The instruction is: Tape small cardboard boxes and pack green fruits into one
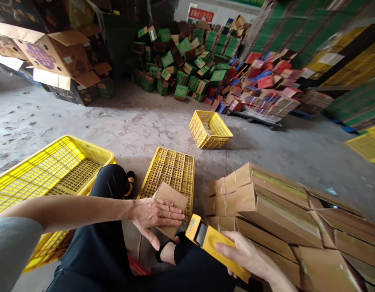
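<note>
My left hand lies flat, fingers stretched out, on a small brown cardboard piece. That cardboard rests over the near end of an upturned yellow plastic crate between my legs; the hand hides part of it, so I cannot tell whether it is a folded box. My right hand is wrapped round a long yellow hand tool with a dark section near its front end. The tool's front points toward the cardboard and stands a little apart from it. Its exact kind is unclear.
Flattened or closed brown cartons are stacked close on my right. A large yellow crate stands on my left, a smaller yellow basket ahead. Farther back are a heap of green boxes, red and blue boxes, and open cartons.
</note>
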Demonstrator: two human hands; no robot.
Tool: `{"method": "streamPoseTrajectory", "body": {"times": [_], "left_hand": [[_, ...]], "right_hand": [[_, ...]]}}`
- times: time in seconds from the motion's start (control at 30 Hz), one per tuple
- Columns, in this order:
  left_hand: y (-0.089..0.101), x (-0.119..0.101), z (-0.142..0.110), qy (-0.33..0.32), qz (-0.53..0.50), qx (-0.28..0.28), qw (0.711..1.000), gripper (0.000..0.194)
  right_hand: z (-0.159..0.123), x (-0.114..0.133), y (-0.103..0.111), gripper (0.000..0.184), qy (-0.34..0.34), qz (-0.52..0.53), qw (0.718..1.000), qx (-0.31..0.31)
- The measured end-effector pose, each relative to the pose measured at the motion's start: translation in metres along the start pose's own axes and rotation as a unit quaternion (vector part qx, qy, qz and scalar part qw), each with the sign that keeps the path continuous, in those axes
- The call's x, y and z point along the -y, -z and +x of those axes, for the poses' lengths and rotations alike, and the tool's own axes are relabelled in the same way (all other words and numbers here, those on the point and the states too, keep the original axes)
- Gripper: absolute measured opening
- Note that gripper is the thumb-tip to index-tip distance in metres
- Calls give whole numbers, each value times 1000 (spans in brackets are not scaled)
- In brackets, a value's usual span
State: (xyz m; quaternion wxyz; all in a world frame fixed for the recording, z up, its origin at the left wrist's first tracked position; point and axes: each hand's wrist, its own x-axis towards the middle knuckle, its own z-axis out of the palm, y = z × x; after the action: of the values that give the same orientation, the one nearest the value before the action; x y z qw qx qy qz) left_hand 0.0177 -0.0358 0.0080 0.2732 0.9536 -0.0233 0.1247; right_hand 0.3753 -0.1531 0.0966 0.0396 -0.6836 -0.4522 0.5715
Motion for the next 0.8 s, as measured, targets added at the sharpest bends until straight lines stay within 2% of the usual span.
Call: {"method": "streamPoseTrajectory", "body": {"times": [0.2,0.43,0.63,0.8], "left_hand": [[2,-2,13,-13,14,4,1000,100],[1,5,16,-11,5,6,1000,85],[-1,9,12,-13,-11,9,1000,83],[1,8,14,-3,-17,21,1000,79]], "right_hand": [[2,4,-6,91,1,0,1000,-5],[5,5,-4,87,5,1,1000,28],[6,-13,2,88,6,7,998,64],[0,-30,4,96,1,29,999,29]]}}
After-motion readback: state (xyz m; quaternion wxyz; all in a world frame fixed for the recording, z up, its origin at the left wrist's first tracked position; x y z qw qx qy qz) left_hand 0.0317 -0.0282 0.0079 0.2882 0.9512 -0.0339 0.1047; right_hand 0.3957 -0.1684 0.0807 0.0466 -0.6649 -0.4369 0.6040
